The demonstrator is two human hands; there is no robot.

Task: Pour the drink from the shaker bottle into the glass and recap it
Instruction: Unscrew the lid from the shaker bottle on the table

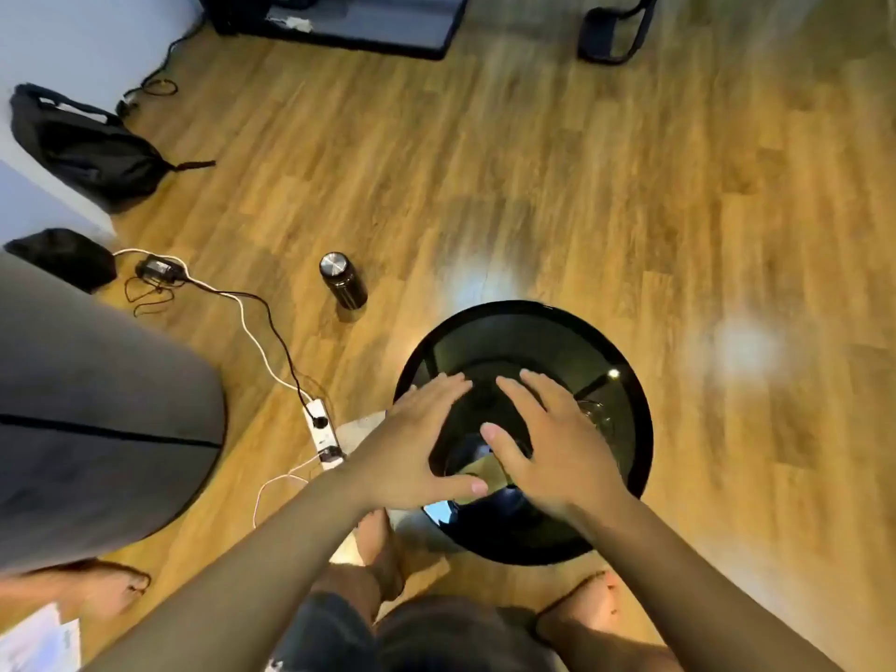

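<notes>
Both my hands hover with spread fingers over a round black glass table (630,380). My left hand (417,443) holds nothing, and neither does my right hand (548,443). A clear glass (595,415) stands on the table just right of my right hand, partly hidden by it. Between and under my hands a dark rounded shape (472,451) shows through blur; I cannot tell whether it is the shaker bottle. A dark bottle with a silver lid (342,279) stands upright on the wooden floor, left of and beyond the table.
A grey cushion (97,405) fills the left side. A white power strip (322,430) with cables lies between it and the table. A black bag (82,143) leans on the wall. Another person's foot (109,586) is at bottom left.
</notes>
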